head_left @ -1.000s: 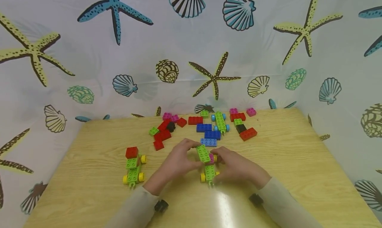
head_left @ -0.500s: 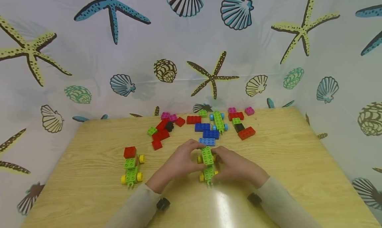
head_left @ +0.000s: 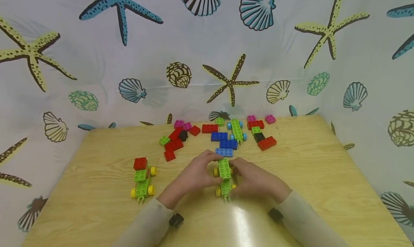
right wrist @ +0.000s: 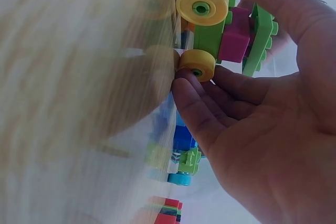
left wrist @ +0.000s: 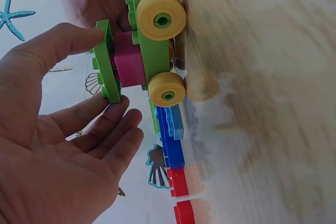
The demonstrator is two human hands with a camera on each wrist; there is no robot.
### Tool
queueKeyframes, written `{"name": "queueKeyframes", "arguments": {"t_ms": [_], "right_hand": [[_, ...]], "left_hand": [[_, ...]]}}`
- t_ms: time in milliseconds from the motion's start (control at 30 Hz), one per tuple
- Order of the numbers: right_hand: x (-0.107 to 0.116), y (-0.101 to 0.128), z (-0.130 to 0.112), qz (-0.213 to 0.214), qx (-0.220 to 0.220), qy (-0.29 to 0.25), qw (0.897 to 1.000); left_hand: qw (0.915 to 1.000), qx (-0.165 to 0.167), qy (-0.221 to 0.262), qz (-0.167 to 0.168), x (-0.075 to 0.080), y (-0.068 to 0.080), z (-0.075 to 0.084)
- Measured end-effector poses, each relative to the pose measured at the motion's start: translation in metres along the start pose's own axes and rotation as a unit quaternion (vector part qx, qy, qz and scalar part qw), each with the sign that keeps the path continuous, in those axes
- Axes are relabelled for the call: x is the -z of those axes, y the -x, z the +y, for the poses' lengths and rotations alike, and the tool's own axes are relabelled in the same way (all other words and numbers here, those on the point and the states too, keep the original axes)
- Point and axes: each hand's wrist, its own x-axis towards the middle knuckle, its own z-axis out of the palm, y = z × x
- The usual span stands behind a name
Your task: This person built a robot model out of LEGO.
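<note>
At the centre of the wooden surface [head_left: 307, 175], both hands flank a green brick car [head_left: 224, 178] on yellow wheels [left wrist: 160, 20]. The left hand [head_left: 194, 175] grips it from 9 o'clock, thumb on the long green plate [left wrist: 107, 61] that tops a magenta brick [left wrist: 128, 65], fingers curled under the plate's end. The right hand [head_left: 255, 178] grips from 3 o'clock, thumb over the plate, fingertips beside the lower wheel.

Directly at 12 o'clock, just beyond the fingertips, lie blue bricks [head_left: 225, 144]; past them stands a green chassis with light-blue wheels [head_left: 237, 129]. A red and black cluster [head_left: 174, 141] sits at 11 o'clock, a red brick [head_left: 266, 143] at 1 o'clock, and pink bricks [head_left: 270, 119] along the far edge. A second green car with a red block [head_left: 141, 177] stands well apart at 9 o'clock. A starfish-and-shell curtain [head_left: 64, 60] walls the scene.

A second ago the long green plate was tilted above the car; now it lies straight along it, pressed on, and the hands have hardly shifted.
</note>
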Motion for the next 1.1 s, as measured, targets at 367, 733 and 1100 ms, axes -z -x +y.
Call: {"name": "queueKeyframes", "arguments": {"t_ms": [367, 733, 1100], "right_hand": [[0.0005, -0.0006, -0.0001, -0.001, -0.015, 0.003, 1.0], [0.0001, 0.0006, -0.0022, 0.004, -0.011, -0.005, 1.0], [0.0017, 0.0006, -0.0031, -0.003, -0.016, -0.007, 1.0]], "left_hand": [[0.9999, 0.008, 0.007, -0.01, -0.0014, 0.0001, -0.001], [0.9999, 0.003, -0.002, -0.011, 0.0014, -0.0023, -0.0016], [0.9998, 0.013, 0.008, -0.012, 0.0006, -0.0009, 0.0024]]}}
